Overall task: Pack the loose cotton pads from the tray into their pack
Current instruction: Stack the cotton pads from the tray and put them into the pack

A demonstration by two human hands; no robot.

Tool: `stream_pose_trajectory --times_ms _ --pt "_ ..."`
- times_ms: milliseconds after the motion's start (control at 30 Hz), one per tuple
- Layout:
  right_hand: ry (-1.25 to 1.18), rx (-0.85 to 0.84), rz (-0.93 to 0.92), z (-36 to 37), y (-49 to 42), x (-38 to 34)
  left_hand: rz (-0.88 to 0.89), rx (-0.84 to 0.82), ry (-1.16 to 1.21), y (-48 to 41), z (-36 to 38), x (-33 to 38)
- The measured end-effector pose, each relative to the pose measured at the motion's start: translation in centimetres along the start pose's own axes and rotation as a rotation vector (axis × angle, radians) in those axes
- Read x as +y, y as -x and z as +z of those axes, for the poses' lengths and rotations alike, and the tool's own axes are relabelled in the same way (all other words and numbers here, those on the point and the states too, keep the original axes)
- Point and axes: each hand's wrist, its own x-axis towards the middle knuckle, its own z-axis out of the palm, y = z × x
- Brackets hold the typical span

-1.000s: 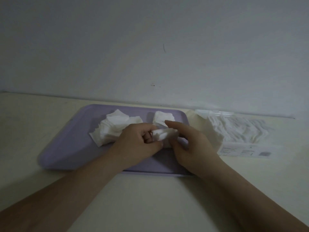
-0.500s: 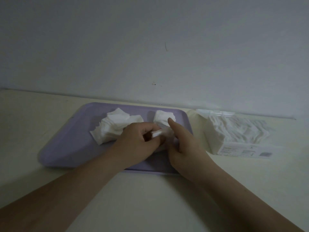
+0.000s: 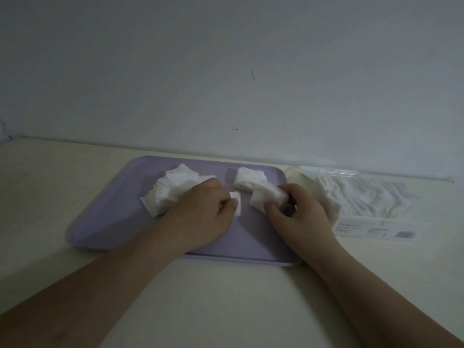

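Worktop (image 3: 226,297), pale cream and matte, runs up to a plain grey-white wall (image 3: 226,59). On it lies a lilac tray (image 3: 105,222), a smooth rounded rectangle with a low raised rim. Toward the tray's far left sits a fanned heap of cotton pads (image 3: 170,189), soft white squares slipping over one another with fluffy, uneven edges. The left hand (image 3: 200,217) rests curled beside that heap, its thumb and fingers pinching a single small square pad (image 3: 236,204) that sticks out past the knuckles. Farther right, near the tray's far edge, stands a short neat stack of pads (image 3: 247,179), blocky and compressed. Just in front of it the right hand (image 3: 298,217) is closed on a thick bundle of pads (image 3: 266,197), thumb below and fingers wrapped over the top, the bundle bulging out to the left and held just above the tray. Right of the tray, touching the worktop, lies the pack (image 3: 364,197): clear crinkled plastic with rippled white pads inside, its mouth facing the tray, and a flat printed label (image 3: 376,228) along the near side.
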Motion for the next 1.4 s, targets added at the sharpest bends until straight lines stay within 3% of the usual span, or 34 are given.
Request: stream_pose_trajectory --times_ms 167,400,567,667,800,933,1233,1400 --pt "0.008 -0.011 0.004 0.0 -0.2 0.5 -0.121 -0.107 0.071 -0.4 -1.4 -0.6" --pt "-0.022 -0.005 0.000 -0.1 -0.1 0.3 -0.214 -0.455 0.087 -0.8 -3.4 -1.0" --pt "-0.040 -0.010 -0.006 -0.1 0.0 0.3 -0.199 -0.575 0.143 -0.6 -3.9 -0.8" --pt "-0.070 -0.014 -0.008 -0.1 0.0 0.3 -0.170 -0.478 0.363 -0.3 -3.7 -0.5" --pt "-0.242 -0.091 -0.023 -0.2 0.1 0.0 -0.208 -0.301 0.886 -0.1 -2.1 0.4" --pt "-0.363 -0.206 -0.079 -0.5 0.0 0.1 -0.213 -0.118 0.722 0.4 -0.2 0.3" --pt "-0.392 -0.375 -0.148 -1.1 -0.1 0.2 -0.194 -0.016 0.677 0.3 0.6 0.3" --pt "-0.208 -0.236 -0.246 -0.4 0.1 0.2 -0.212 -0.039 0.669 0.2 0.6 0.3"
